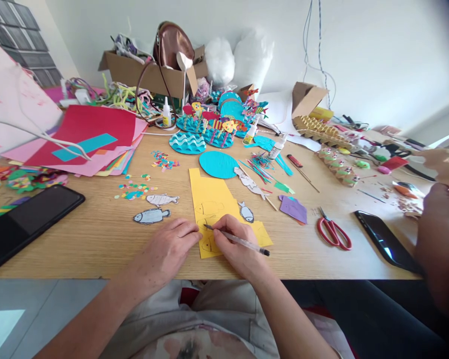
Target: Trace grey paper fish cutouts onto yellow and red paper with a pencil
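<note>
My right hand [239, 244] is closed around a pen [243, 243], its tip resting on a sheet of yellow paper [213, 189]. Fish outlines are drawn on that sheet, partly covered by the hand. My left hand [175, 244] lies on the table with its fingertips at the sheet's left edge, fingers stretched out and close together. Left of the sheet lie a grey fish cutout [151, 216] and a paler fish cutout [162, 199]. A small grey-blue fish cutout [246, 212] sits on the right of the yellow paper, just beyond my right hand.
Red-handled scissors [335, 233] and a phone [385, 239] lie to the right, near another person's hand [439, 224]. A second phone [30, 222] is at left. Coloured sheets [93, 129], a blue paper oval [219, 164], glue bottles [166, 113] and a cardboard box [145, 75] stand farther back.
</note>
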Motion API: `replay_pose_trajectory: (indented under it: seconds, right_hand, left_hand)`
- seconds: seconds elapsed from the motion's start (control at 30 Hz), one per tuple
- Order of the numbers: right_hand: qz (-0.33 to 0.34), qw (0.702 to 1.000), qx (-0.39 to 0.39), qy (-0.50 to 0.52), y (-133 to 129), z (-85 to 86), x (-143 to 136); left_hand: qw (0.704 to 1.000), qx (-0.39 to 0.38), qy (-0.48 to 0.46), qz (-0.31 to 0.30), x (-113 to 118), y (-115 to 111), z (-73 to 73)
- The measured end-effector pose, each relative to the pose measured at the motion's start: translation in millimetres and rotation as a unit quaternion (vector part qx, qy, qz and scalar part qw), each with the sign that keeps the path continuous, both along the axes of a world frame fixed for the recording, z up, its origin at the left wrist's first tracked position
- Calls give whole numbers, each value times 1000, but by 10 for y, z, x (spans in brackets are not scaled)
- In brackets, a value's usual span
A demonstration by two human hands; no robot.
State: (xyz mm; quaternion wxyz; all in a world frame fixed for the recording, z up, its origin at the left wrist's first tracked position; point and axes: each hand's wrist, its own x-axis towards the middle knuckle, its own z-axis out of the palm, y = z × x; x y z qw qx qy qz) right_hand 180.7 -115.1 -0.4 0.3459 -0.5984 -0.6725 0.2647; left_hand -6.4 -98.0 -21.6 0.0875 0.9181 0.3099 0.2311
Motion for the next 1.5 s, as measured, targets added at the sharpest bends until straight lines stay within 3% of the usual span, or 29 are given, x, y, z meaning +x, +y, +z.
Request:
replay_pose_trajectory:
  seconds: [1.5]
  right_hand:
    - [-2, 1000, -6, -1, 0, 18, 11]
  left_hand:
    - [1000, 3, 0, 0, 4, -1, 14]
